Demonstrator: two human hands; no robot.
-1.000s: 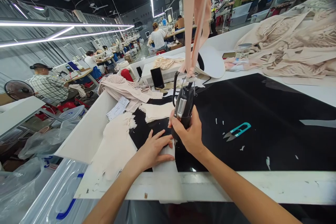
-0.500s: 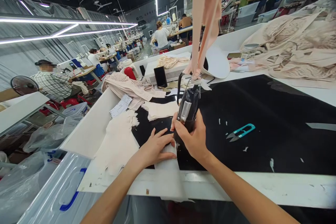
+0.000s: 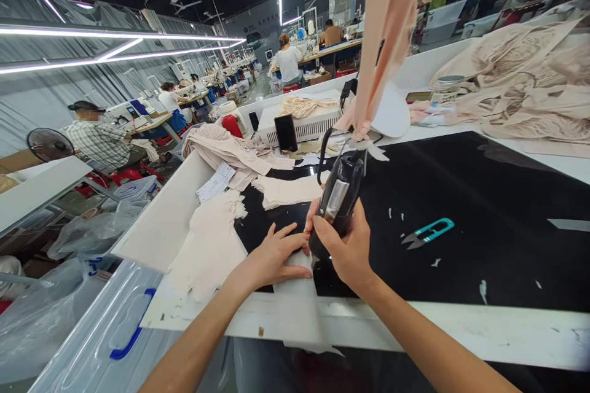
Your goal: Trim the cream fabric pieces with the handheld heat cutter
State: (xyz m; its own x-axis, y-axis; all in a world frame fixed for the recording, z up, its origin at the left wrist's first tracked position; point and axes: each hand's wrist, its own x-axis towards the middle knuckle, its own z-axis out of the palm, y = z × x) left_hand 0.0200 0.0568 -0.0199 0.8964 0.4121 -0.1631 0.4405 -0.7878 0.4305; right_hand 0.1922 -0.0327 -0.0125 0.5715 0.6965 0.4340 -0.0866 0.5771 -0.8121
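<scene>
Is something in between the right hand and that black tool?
Nothing visible: the right hand is wrapped around the black tool. The left hand lies beside it on the pale strip, and the teal snips lie to the right.

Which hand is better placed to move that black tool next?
Probably the right hand: it is already wrapped around the black tool, while the left hand lies with spread fingers on the pale strip.

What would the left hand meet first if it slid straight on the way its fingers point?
Probably the lower end of the black handheld tool, held in the right hand, just past the fingertips of the left hand; whether they already touch is unclear.
</scene>
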